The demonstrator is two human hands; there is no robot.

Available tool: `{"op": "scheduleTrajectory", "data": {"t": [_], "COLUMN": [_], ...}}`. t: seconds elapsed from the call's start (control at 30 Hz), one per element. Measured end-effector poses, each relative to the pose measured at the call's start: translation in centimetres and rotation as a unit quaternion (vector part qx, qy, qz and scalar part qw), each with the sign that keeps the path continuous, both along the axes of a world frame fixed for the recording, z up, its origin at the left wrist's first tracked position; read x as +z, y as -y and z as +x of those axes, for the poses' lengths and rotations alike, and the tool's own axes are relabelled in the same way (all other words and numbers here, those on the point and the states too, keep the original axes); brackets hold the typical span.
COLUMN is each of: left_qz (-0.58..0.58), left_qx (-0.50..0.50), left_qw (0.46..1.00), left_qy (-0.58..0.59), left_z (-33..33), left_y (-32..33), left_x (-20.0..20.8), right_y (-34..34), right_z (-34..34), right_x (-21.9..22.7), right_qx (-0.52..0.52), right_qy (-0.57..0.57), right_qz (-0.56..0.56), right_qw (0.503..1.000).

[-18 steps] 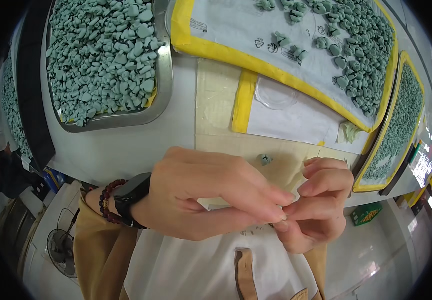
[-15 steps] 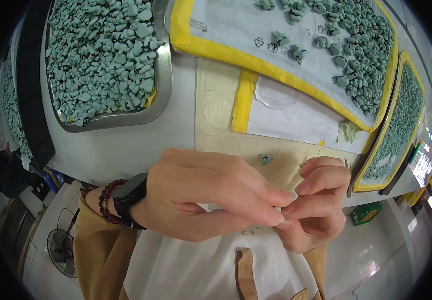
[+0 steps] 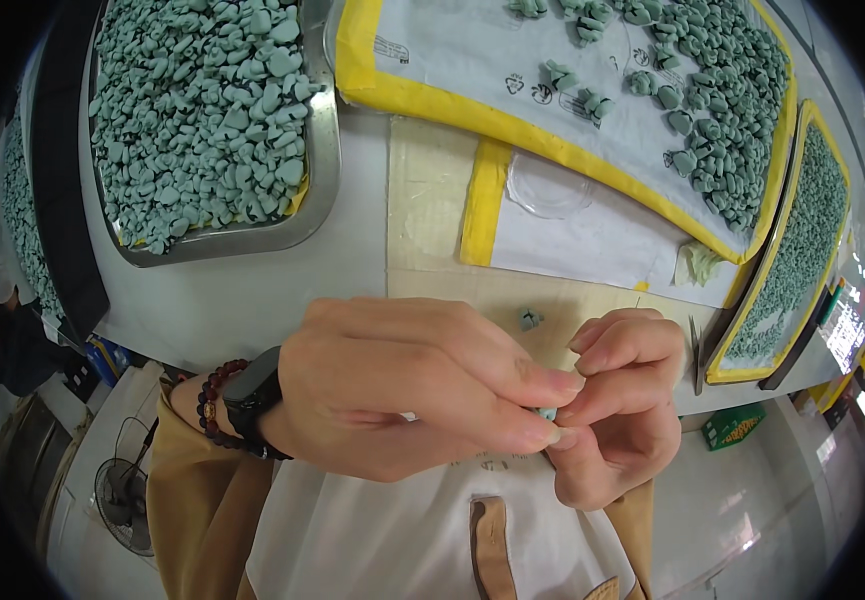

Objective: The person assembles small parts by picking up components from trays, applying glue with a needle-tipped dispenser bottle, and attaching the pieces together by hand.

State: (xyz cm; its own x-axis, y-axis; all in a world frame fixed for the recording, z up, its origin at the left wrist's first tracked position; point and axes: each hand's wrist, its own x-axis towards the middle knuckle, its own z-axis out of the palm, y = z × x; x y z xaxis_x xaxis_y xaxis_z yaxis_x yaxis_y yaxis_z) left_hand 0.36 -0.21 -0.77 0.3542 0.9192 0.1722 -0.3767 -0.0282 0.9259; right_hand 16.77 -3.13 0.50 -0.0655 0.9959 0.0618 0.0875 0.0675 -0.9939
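Observation:
Close above my lap, the fingertips of my left hand and my right hand meet. Between them shows a sliver of a small grey-green piece; the fingers cover the rest. Both thumbs and forefingers pinch at it. On the mat just beyond the hands lies one loose grey-green piece with a dark mark. A pair of tweezers rests to the right of my right hand, near the table edge.
A metal tray heaped with grey-green pieces stands at the far left. A yellow-edged tray at the back holds clustered pieces, and another yellow-edged tray is on the right. A clear round dish sits on a white, yellow-taped sheet.
Both hands have shifted slightly left, and the right fingers have curled a little. A bit of the held piece now shows between the fingertips.

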Motion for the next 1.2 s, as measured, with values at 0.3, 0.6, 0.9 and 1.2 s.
{"op": "scheduleTrajectory", "data": {"t": [0.3,0.6,0.9,1.2], "left_qz": [-0.029,-0.06,-0.173,-0.193], "left_qx": [-0.004,-0.037,-0.104,-0.109], "left_qw": [1.0,0.997,0.977,0.971], "left_qy": [0.005,0.009,0.066,0.092], "left_z": [-0.09,-0.36,-0.57,-0.54], "left_y": [0.07,0.01,-0.2,-0.13], "left_x": [0.07,0.09,0.11,-0.03], "right_y": [0.37,0.34,0.08,0.04], "right_z": [-0.76,-0.56,-0.92,-0.38], "right_x": [-0.21,-0.34,-0.48,-0.01], "right_qx": [-0.058,-0.052,-0.091,-0.065], "right_qy": [0.077,0.084,0.127,0.183], "right_qz": [0.068,0.078,0.152,0.184], "right_qw": [0.993,0.992,0.976,0.963]}}
